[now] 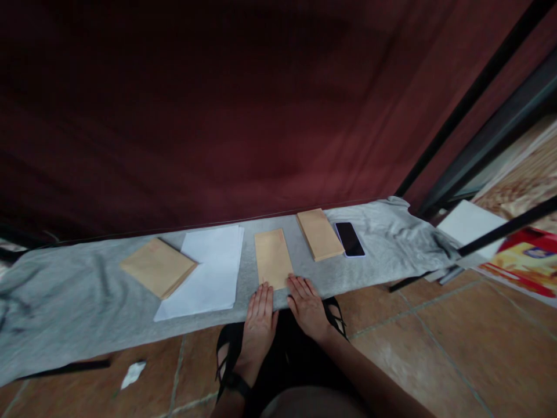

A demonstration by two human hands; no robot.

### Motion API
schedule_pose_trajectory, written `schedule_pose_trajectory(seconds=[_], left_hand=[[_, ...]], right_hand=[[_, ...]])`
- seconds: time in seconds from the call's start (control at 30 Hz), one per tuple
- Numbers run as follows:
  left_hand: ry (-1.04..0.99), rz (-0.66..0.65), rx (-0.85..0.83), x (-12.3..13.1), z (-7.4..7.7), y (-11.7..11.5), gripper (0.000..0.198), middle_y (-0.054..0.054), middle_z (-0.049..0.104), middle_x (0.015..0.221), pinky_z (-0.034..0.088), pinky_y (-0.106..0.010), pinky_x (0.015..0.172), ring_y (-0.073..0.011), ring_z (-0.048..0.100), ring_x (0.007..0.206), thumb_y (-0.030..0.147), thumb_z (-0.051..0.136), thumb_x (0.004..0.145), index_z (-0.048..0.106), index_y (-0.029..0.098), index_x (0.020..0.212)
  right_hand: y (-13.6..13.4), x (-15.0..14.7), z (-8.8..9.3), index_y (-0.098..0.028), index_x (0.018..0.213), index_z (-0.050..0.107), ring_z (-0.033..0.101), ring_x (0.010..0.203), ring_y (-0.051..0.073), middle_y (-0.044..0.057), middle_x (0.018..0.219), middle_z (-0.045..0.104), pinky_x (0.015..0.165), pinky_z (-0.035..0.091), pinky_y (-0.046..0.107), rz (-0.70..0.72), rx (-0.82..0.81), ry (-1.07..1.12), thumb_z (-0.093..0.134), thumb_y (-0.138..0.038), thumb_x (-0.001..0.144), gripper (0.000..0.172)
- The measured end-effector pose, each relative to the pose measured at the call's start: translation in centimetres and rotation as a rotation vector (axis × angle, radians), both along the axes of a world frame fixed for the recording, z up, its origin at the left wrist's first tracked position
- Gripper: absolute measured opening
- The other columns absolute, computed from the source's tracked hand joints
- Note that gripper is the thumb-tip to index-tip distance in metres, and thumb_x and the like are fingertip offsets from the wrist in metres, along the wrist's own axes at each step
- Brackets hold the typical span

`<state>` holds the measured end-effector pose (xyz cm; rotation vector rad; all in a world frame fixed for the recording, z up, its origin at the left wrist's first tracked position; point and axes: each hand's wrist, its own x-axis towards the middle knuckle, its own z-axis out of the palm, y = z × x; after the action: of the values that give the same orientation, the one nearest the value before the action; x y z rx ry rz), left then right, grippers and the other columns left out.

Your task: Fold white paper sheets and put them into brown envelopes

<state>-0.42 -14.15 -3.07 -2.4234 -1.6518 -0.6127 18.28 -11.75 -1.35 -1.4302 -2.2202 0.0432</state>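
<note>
A brown envelope (272,256) lies flat on a grey cloth (78,302) in front of me. My left hand (259,316) rests flat on the cloth just below the envelope's near left corner, fingers stretched out. My right hand (307,305) lies flat beside it, fingertips at the envelope's near right corner. Neither hand holds anything. To the left sits a stack of white paper sheets (209,273), and left of that a pile of brown envelopes (157,267). Another pile of brown envelopes (319,233) lies to the right.
A black phone (350,238) lies right of the right envelope pile. A dark red curtain (217,116) hangs behind the cloth. A white sheet (470,223) and a colourful box (528,261) sit far right. Tiled floor (435,348) and a paper scrap (133,373) are near me.
</note>
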Motion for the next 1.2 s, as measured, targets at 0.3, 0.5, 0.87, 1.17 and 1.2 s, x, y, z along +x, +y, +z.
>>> schedule_pose_trajectory(seconds=[0.3,0.5,0.87,1.17,1.2], left_hand=[[0.023,0.000,-0.008,0.0,0.0,-0.1,0.072,-0.017,0.034,0.160,0.038,-0.051,0.117,-0.0286,0.033,0.147,0.013,0.039,0.093,0.009,0.013,0.159],[0.021,0.000,0.004,0.0,0.2,0.0,0.073,-0.014,0.030,0.162,0.038,-0.053,0.116,-0.0303,0.034,0.147,0.015,0.043,0.093,0.015,0.020,0.159],[0.033,0.011,0.011,0.0,0.1,0.0,0.064,-0.018,0.040,0.156,0.043,-0.052,0.113,-0.0318,0.037,0.145,0.030,0.046,0.098,0.025,0.013,0.156],[0.012,0.044,0.054,0.2,0.3,0.2,0.055,-0.017,0.052,0.148,0.046,-0.049,0.110,-0.0304,0.048,0.138,0.034,0.042,0.101,0.036,0.013,0.152],[0.020,0.045,0.054,0.2,0.4,0.2,0.053,-0.017,0.053,0.147,0.046,-0.049,0.109,-0.0304,0.049,0.137,0.034,0.042,0.101,0.039,0.012,0.150]], right_hand=[[-0.2,1.9,0.3,-0.018,0.152,0.040,0.046,0.139,0.024,0.010,0.150,0.051,0.119,0.032,0.047,-0.035,-0.006,0.003,0.041,-0.027,0.103,0.050],[-0.2,0.5,0.7,-0.018,0.155,0.034,0.041,0.142,0.023,0.009,0.153,0.047,0.120,0.031,0.047,0.043,0.006,-0.006,0.042,-0.027,0.103,0.054],[-0.7,0.0,0.4,-0.017,0.150,0.043,0.044,0.140,0.022,0.008,0.151,0.050,0.119,0.031,0.046,0.043,-0.023,0.013,0.042,-0.024,0.103,0.048],[1.0,-0.2,0.5,-0.018,0.140,0.054,0.058,0.121,0.027,0.013,0.134,0.063,0.102,0.046,0.045,-0.145,-0.101,0.111,0.046,-0.017,0.096,0.045],[1.4,-0.4,0.6,-0.019,0.138,0.056,0.060,0.117,0.027,0.013,0.131,0.064,0.100,0.047,0.045,-0.165,-0.127,0.137,0.047,-0.016,0.095,0.044]])
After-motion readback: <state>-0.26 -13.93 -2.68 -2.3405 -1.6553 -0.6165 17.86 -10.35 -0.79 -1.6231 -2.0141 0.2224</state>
